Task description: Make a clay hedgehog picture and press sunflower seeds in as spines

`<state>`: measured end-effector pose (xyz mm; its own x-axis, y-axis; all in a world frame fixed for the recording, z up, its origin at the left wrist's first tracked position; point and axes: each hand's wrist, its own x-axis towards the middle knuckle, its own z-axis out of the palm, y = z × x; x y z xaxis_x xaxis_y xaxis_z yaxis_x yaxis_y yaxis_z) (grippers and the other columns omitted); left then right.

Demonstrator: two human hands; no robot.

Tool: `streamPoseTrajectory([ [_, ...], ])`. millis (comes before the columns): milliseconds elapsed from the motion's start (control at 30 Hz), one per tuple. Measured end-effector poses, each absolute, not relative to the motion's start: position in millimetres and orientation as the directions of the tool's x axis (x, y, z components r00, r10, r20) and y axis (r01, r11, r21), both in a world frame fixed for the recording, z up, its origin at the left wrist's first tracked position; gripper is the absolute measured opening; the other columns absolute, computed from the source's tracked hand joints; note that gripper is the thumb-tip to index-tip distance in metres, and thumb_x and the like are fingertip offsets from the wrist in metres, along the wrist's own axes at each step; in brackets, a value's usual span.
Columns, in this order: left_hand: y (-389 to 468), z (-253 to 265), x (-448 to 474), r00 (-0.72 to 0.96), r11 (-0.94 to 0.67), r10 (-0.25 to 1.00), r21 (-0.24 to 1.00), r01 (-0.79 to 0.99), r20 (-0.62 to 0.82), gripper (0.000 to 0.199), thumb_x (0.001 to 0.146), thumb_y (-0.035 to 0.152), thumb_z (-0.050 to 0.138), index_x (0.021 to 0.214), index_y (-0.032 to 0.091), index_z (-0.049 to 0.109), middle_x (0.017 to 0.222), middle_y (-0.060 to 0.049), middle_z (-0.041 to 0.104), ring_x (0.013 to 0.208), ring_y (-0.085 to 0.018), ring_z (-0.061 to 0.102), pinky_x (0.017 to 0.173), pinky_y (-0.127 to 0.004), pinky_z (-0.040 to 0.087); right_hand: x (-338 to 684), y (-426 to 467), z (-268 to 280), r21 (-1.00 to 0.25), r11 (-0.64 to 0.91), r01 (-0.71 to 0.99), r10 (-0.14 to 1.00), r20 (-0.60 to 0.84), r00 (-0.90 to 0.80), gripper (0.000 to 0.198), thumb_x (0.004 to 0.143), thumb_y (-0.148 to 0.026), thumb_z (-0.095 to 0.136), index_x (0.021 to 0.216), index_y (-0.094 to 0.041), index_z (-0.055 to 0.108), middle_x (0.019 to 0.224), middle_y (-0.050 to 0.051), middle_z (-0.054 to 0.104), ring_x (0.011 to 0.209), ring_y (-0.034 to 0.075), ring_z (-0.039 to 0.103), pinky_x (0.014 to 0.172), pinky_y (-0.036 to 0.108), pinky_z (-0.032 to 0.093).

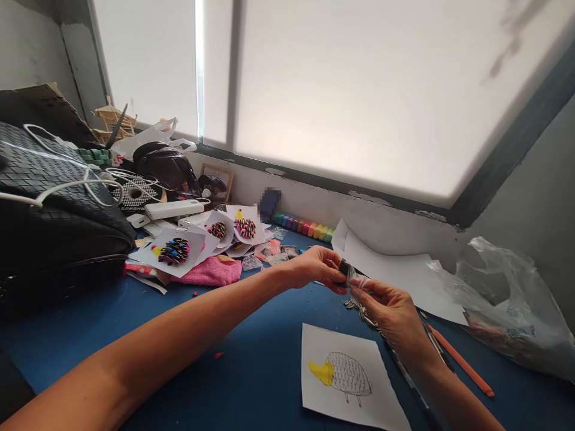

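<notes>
My left hand (320, 268) pinches a small black lump (344, 267), which looks like modelling clay, partly wrapped in clear plastic. Right beside it, my right hand (390, 304) grips the clear plastic wrapper (356, 280) between thumb and fingers. Both hands are held close together over the blue table. Below them lies a sheet of white paper (336, 407) with a drawn hedgehog-like animal (348, 372), its head covered in yellow. Striped sunflower seeds (359, 308) are scattered on the table near my right hand, partly hidden by it.
Seed-covered animal pictures (174, 251) lie at left by a pink cloth (209, 272). Coloured clay blocks (305, 226) line the wall. An orange pen (462, 362) and a plastic bag (516, 305) are at right. A black woven bag (58, 215) stands far left.
</notes>
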<state>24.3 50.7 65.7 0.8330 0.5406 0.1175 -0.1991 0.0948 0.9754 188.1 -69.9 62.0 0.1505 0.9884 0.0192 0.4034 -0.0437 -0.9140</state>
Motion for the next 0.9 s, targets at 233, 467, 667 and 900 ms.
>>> streamPoseTrajectory([
  [233,47.7,64.4,27.9,0.826,0.118,0.547,0.964,-0.237,0.136,0.033,0.054,0.013,0.088,0.077,0.008,0.065,0.072,-0.004,0.068,0.066,-0.014,0.069,0.075,-0.032,0.058,191.2,-68.5,60.8,-0.894,-0.02,0.447,0.989,0.047,0.138,0.037,0.093,-0.042,0.06,0.12,-0.017,0.06,0.118,0.006,0.064,0.099,0.02,0.064,0.083,0.04,0.055],
  [467,44.4,65.0,28.3,0.83,0.138,0.545,0.963,-0.23,0.12,0.047,0.049,0.035,0.095,0.071,0.01,0.062,0.067,-0.003,0.068,0.063,-0.015,0.07,0.075,-0.033,0.058,193.3,-72.1,61.7,-0.857,0.05,0.513,0.976,0.15,0.155,0.035,0.093,-0.041,0.06,0.119,-0.017,0.061,0.117,0.006,0.064,0.098,0.019,0.064,0.082,0.039,0.055],
  [667,43.8,63.7,27.9,0.83,0.138,0.548,0.967,-0.214,0.106,0.049,0.051,0.039,0.094,0.076,0.008,0.066,0.068,-0.005,0.069,0.063,-0.016,0.07,0.075,-0.033,0.058,191.5,-72.7,65.3,-0.829,0.081,0.553,0.967,0.2,0.159,0.034,0.093,-0.041,0.06,0.119,-0.018,0.061,0.119,0.006,0.064,0.099,0.019,0.064,0.084,0.039,0.055],
  [900,41.6,67.2,27.8,0.825,0.139,0.552,0.962,-0.236,0.123,0.038,0.052,0.022,0.092,0.078,0.007,0.069,0.076,-0.006,0.071,0.07,-0.015,0.07,0.079,-0.032,0.058,191.4,-71.1,59.1,-0.826,0.091,0.556,0.966,0.21,0.153,0.036,0.093,-0.041,0.06,0.121,-0.018,0.06,0.122,0.006,0.063,0.102,0.02,0.063,0.086,0.041,0.055],
])
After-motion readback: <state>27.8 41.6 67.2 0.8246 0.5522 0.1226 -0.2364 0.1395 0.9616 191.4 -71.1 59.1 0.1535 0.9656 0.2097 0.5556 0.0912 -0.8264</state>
